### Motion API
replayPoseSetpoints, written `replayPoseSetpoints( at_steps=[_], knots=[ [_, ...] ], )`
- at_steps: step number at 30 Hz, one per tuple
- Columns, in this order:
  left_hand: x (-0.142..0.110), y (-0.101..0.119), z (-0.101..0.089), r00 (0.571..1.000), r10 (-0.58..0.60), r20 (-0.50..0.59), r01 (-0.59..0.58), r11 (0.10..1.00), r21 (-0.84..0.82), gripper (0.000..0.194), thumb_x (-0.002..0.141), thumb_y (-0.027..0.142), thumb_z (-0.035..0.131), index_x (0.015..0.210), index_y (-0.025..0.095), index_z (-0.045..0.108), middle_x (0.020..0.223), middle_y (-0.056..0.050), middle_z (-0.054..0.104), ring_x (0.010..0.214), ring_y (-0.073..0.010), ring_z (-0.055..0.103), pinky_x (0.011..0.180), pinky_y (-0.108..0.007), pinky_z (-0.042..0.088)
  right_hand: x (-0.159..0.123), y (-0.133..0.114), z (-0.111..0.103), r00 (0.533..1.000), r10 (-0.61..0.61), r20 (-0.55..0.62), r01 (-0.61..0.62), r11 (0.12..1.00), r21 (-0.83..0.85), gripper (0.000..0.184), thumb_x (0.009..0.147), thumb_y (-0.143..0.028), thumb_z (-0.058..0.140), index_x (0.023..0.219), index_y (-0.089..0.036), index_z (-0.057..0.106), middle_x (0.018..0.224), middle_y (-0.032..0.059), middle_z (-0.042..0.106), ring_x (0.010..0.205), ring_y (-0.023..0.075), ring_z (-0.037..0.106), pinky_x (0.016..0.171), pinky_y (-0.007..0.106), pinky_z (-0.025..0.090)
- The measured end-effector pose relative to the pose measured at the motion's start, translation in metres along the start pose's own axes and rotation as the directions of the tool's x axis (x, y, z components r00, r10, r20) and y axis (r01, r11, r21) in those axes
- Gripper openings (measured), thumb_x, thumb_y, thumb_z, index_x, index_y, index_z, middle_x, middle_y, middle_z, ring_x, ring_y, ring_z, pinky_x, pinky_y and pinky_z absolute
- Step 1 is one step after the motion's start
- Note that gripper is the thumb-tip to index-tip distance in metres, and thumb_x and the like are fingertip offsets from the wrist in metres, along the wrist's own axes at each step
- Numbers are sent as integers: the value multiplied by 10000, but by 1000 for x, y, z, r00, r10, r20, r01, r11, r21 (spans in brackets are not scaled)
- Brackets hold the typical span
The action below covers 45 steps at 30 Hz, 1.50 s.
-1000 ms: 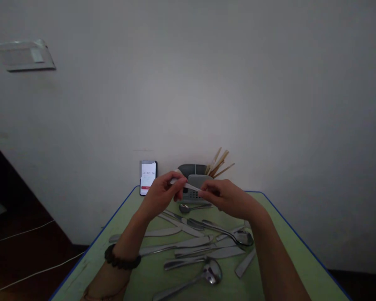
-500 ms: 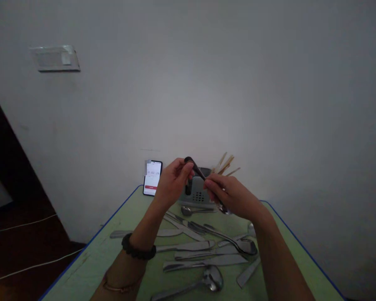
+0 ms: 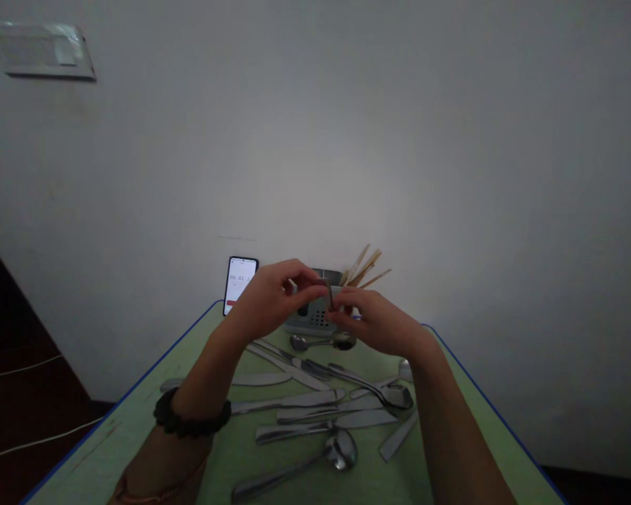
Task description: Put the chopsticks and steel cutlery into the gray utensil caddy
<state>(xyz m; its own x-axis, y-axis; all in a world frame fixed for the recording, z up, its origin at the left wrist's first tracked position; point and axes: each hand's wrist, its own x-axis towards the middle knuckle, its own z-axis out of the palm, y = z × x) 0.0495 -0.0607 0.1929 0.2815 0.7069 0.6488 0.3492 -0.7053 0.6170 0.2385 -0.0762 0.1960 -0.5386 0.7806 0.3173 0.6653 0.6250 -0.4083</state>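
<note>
1. Progress, as judged from layout: handling of the spoon [image 3: 330, 296] under way, not yet set down.
2. Apparently in the holder [image 3: 309, 327]: sticks [image 3: 367, 268], tilted to the right.
3. Left lying loose on the surface [image 3: 152, 435]: several knives [image 3: 313, 398], with a small spoon [image 3: 299, 342] just in front of the holder, a large spoon [image 3: 398, 397] at right and a ladle [image 3: 341, 449] nearest the front.
4. Spoon location: raised above the surface, in front of the holder, handle upward, bowl apparently below the right hand.
5. Left hand [image 3: 273, 294]: reaching inward from the left, wrist bent, thumb and fingertips nearly together, apparently pinching the upper handle end.
6. Right hand [image 3: 376, 322]: reaching inward from the right, slightly lower, fingers curled, thumb and fingertips closed on the handle.
7. Exact contact at the fingertips: too dim and small to tell.
</note>
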Motion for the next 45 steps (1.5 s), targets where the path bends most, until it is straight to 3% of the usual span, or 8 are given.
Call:
replayPoseSetpoints(
  at_steps=[5,9,12,15,18,26,31,45],
  knots=[
    [-4,-9,9,990,-140,-33,130,966,-222,227,808,384,562,839,169,495,716,18,554,613,-99,509,546,-222,414,-3,3,2,996,62,-60,-44,965,258,68,810,-215,529,779,-174,574,647,-28,551,545,95,531,515,226,402],
    [-7,-14,15,963,-183,198,222,954,-200,314,871,458,449,927,167,552,862,-33,605,780,-145,567,679,-280,464,-7,3,1,959,187,-214,-23,803,595,100,758,-211,568,848,-185,533,766,-10,600,596,118,625,564,260,502],
    [-10,-13,22,887,-171,429,299,921,-250,416,909,510,332,1006,189,578,970,-55,629,850,-169,591,730,-305,474,-10,0,1,927,257,-275,33,672,740,36,723,-165,540,757,-174,532,717,-12,611,599,115,631,623,283,534],
    [-12,-10,30,811,-129,571,371,869,-329,489,914,545,264,956,173,579,828,-42,626,694,-151,588,640,-286,467,-14,1,0,918,284,-276,79,551,831,44,684,-143,523,715,-170,540,715,-10,636,594,115,636,624,280,538],
    [-12,-8,35,787,-101,609,333,900,-281,469,907,541,299,802,162,555,620,17,516,526,-107,488,518,-239,399,-17,6,0,926,296,-235,76,463,883,51,667,-155,547,717,-167,551,720,-3,656,594,121,642,620,277,537],
    [-10,-17,30,881,-176,440,194,981,4,464,905,511,301,670,166,503,563,41,431,505,-93,399,475,-216,309,-19,17,2,864,417,-283,33,513,857,227,760,-375,635,805,-167,555,712,1,633,630,117,641,646,272,532],
    [-7,-33,27,961,-78,267,37,987,154,380,888,439,366,740,168,589,672,8,553,648,-133,497,595,-242,374,-17,22,5,859,431,-277,-35,589,807,190,760,-340,615,776,-176,519,651,-30,599,551,111,628,550,250,523],
    [-5,-53,25,999,12,49,-19,989,145,266,862,379,488,869,160,640,880,-46,634,779,-151,553,687,-267,436,-9,16,14,812,382,-441,25,732,681,192,743,-313,618,861,-173,561,745,17,655,688,161,671,517,244,526]
  ],
)
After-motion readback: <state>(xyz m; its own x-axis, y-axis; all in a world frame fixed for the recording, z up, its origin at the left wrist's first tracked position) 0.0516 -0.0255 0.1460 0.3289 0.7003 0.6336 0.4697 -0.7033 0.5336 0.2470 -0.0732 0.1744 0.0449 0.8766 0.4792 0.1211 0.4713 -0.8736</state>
